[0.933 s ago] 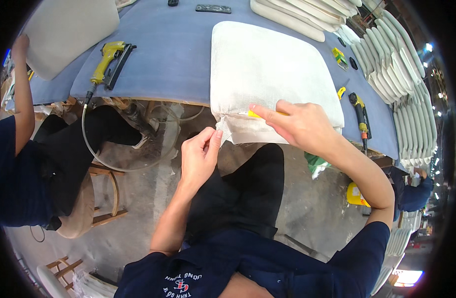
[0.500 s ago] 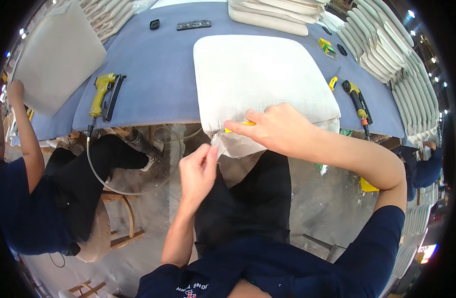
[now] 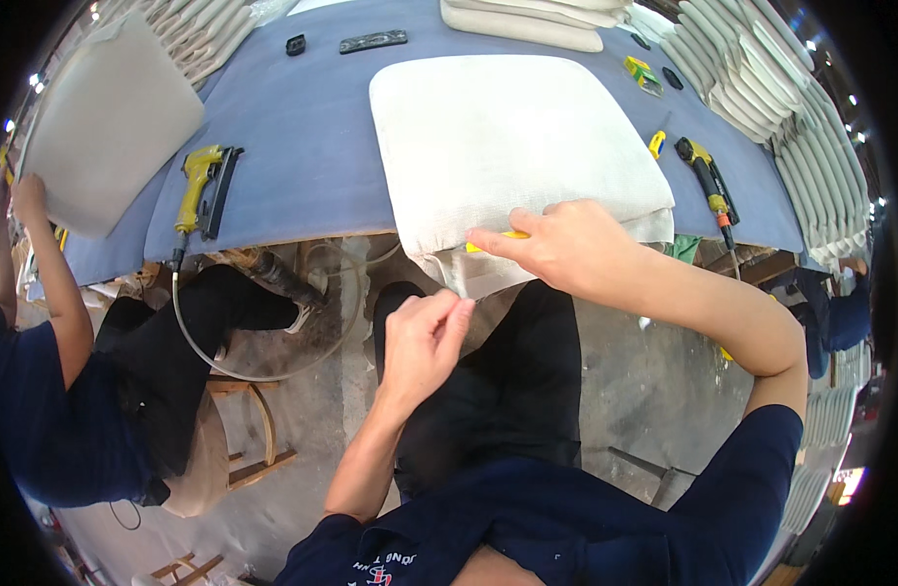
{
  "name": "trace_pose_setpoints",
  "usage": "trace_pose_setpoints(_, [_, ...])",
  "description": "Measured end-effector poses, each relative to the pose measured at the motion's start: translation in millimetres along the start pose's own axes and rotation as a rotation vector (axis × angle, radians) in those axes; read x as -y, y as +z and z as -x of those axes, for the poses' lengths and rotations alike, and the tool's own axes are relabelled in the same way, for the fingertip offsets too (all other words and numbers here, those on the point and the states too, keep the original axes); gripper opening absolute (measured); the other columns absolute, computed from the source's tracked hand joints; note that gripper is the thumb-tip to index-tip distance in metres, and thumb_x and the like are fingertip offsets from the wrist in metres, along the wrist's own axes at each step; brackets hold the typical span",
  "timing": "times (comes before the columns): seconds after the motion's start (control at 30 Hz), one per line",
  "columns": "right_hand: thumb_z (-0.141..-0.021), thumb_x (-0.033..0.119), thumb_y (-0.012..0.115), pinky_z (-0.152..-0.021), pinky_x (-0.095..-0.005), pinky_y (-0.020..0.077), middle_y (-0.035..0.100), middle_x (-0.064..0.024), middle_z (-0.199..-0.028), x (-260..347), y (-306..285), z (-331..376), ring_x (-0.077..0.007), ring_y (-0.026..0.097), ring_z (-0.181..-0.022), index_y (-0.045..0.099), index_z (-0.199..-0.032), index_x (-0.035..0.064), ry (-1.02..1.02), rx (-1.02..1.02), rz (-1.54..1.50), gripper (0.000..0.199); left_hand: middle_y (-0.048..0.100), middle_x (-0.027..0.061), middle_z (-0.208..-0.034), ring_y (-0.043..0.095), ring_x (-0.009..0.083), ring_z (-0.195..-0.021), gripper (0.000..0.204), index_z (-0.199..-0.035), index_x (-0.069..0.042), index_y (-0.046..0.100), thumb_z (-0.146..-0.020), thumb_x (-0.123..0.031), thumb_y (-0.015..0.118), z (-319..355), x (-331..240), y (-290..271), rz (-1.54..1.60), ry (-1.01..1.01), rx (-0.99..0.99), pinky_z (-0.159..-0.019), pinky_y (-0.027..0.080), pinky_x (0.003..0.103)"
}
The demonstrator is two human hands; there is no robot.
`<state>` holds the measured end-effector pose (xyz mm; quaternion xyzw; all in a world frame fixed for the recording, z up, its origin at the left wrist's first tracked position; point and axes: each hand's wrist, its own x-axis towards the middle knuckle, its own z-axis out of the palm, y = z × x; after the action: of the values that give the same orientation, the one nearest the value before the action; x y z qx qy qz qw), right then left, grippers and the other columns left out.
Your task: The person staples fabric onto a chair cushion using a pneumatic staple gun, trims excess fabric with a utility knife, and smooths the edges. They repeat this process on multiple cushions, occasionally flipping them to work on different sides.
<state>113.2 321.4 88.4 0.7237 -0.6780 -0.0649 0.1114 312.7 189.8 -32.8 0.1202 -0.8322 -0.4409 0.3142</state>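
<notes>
A white fabric-covered seat cushion [image 3: 498, 137] lies at the near edge of the table, with its loose fabric edge [image 3: 488, 277] hanging over the front. My right hand [image 3: 566, 246] is closed round a small yellow tool [image 3: 515, 235], apparently a utility knife, mostly hidden by the fingers. The index finger stretches along it, against the cushion's front edge. Below and to the left, my left hand [image 3: 425, 337] pinches the corner of the hanging fabric between thumb and fingers.
A yellow staple gun [image 3: 203, 190] with an air hose lies left; another staple gun [image 3: 706, 176] lies right. Nearby are a yellow-handled tool [image 3: 656, 145] and a small box [image 3: 643, 75]. Cushion stacks [image 3: 527, 24] stand behind. At left a co-worker's hand [image 3: 29, 199] holds a panel [image 3: 112, 127].
My left hand has moved right and slightly down, still pinching the fabric. My right hand has slid a little right along the cushion's edge with the yellow tool.
</notes>
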Motion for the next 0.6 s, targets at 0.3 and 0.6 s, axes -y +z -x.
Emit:
trace_pose_setpoints(0.3, [-0.09,0.017,0.074,-0.06,-0.0397,0.0551,0.062,-0.0035,-0.087,-28.8,3.3,44.3,-0.0253,0.069,-0.069,0.06,-0.149,0.029,0.091,0.048,0.048,0.062,0.046,0.0077,-0.061,0.041,0.0268,-0.056,0.034,-0.071,-0.004,0.056,-0.099,-0.013,0.071,12.5,-10.8,1.9,0.207,0.031,0.068,-0.06,0.036,0.039])
trace_pose_setpoints(0.6, [-0.097,0.022,0.072,-0.059,-0.0391,0.0512,0.061,-0.0043,-0.084,-41.7,-23.9,71.6,-0.0276,0.066,-0.069,0.061,-0.15,0.0265,0.178,0.008,-0.064,0.054,0.066,0.0044,-0.116,0.062,0.015,-0.108,0.03,-0.112,0.0,0.064,-0.114,-0.029,0.054,-9.0,50.3,-3.3,0.894,-0.26,-0.34,-0.099,0.047,0.033])
